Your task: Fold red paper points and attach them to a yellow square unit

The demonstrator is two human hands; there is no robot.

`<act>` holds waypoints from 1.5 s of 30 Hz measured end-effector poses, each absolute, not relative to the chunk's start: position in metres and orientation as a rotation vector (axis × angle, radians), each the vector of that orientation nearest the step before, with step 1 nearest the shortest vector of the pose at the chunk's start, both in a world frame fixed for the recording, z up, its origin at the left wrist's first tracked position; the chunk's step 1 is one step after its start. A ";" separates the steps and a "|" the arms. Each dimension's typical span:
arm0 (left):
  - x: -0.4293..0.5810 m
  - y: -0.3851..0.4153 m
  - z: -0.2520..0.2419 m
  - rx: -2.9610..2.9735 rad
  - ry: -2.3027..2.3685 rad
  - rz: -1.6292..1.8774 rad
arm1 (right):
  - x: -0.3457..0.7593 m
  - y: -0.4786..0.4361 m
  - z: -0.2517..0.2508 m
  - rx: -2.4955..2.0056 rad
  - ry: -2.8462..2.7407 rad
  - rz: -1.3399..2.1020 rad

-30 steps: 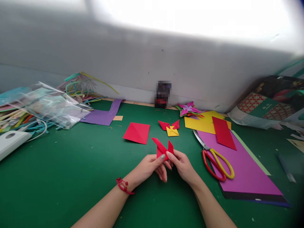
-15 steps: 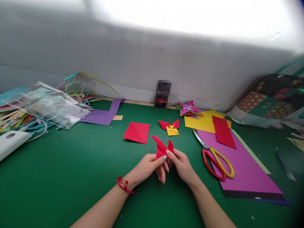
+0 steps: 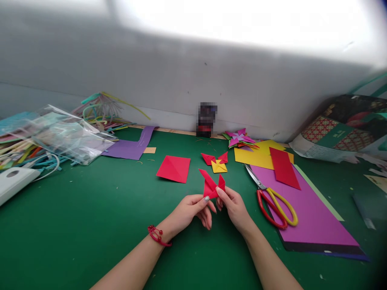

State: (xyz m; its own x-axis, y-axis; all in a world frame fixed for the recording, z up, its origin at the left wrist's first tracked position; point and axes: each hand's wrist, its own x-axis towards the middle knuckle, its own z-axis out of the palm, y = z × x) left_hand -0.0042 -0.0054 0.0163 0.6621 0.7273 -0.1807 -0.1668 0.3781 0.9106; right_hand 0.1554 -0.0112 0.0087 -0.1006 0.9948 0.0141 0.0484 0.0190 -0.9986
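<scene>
A folded red paper (image 3: pixel 211 186) with two raised points is held above the green table (image 3: pixel 121 225). My left hand (image 3: pixel 193 209) pinches its lower left edge between thumb and fingers. At its lower right side, my right hand (image 3: pixel 232 205) grips it with the thumb on top. Just beyond lie a small yellow folded square (image 3: pixel 219 166) and two red folded pieces (image 3: pixel 208 159). A red creased square sheet (image 3: pixel 174 169) rests flat to the left of them.
Scissors (image 3: pixel 272 201) lie on purple sheets (image 3: pixel 314 213) at the right, near a red strip (image 3: pixel 284 168) and yellow paper (image 3: pixel 250 157). Folded stars (image 3: pixel 239 138) sit by the wall. Plastic bags (image 3: pixel 81 141), pipe cleaners and a white device (image 3: pixel 18 181) are left.
The folded red paper has moved slightly right and up, away from me. My right hand has shifted with it, and my left hand now holds nearer its lower left corner.
</scene>
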 end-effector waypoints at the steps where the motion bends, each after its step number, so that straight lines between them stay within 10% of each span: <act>1: -0.004 -0.005 0.015 1.036 0.633 0.624 | 0.155 -0.011 0.009 -1.187 -1.330 1.246; 45: -0.011 -0.009 0.022 1.138 0.615 0.516 | 0.151 -0.017 0.018 -1.119 -1.419 1.426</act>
